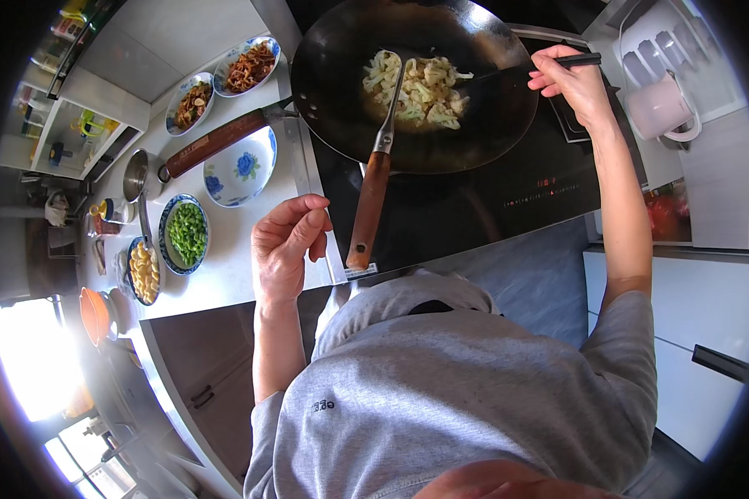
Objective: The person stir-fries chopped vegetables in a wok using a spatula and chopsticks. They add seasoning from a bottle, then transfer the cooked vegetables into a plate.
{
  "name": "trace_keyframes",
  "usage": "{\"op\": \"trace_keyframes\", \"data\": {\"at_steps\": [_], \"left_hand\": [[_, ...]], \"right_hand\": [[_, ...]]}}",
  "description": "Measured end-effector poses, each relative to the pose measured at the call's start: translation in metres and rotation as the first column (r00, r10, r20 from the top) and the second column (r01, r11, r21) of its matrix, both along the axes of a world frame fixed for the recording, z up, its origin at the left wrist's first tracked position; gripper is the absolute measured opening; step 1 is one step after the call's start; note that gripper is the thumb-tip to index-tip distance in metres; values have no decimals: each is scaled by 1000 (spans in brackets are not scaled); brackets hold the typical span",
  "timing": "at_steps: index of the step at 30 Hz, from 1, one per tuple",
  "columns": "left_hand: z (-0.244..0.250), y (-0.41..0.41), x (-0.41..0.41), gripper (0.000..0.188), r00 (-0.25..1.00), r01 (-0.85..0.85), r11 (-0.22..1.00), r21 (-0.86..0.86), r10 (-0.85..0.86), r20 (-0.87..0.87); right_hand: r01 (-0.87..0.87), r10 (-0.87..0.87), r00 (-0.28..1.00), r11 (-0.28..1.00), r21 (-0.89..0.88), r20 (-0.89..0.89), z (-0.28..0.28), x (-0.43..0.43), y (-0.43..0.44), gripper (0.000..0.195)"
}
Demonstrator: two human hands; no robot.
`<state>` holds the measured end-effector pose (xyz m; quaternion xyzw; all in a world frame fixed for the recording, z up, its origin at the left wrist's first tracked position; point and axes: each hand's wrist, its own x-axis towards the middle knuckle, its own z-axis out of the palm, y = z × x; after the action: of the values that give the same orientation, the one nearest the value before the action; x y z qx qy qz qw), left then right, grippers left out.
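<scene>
My right hand point(568, 81) grips black chopsticks point(583, 60) at the right side of the wok point(343, 118). Their far ends reach in over the pan and are hard to make out against its dark wall. Cauliflower florets point(440, 93) lie in a little liquid at the bottom. A spatula point(369, 209) with a wooden handle rests across the front rim, its metal end among the florets. Near the counter's edge, left of that handle, my left hand point(290, 240) hovers with fingers curled in and nothing visible between them.
The wok's wooden handle point(215, 143) juts left over an empty flowered bowl point(240, 171). Further left stand bowls of chopped greens point(187, 234) and garlic cloves point(144, 271), plus a metal pot point(138, 171). Two cooked dishes point(249, 67) sit behind. A pink electric kettle point(658, 109) is at right.
</scene>
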<state>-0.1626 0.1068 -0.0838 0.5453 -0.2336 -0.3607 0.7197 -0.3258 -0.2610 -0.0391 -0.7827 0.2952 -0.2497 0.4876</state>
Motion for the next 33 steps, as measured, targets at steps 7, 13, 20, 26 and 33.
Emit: {"op": "trace_keyframes", "data": {"at_steps": [7, 13, 20, 26, 33], "left_hand": [[-2, -3, 0, 16, 999, -1, 1000, -20, 0, -41], [-6, 0, 3, 15, 1000, -17, 1000, -10, 17, -13], [-7, 10, 9, 14, 997, -47, 999, 5, 47, -63], [-13, 23, 19, 13, 994, -47, 999, -7, 46, -100], [-17, 45, 46, 14, 993, 6, 1000, -25, -9, -115]], "right_hand": [[-2, 2, 1000, 1000, -1, 1, 3, -12, 2, 23], [28, -48, 983, 993, 114, 179, 12, -36, 1, 22], [-433, 57, 749, 796, 423, 660, 12, -66, 23, 21], [-833, 294, 420, 501, 235, 859, 47, -39, 98, 10], [-919, 329, 318, 335, 205, 889, 61, -3, 150, 10]]}}
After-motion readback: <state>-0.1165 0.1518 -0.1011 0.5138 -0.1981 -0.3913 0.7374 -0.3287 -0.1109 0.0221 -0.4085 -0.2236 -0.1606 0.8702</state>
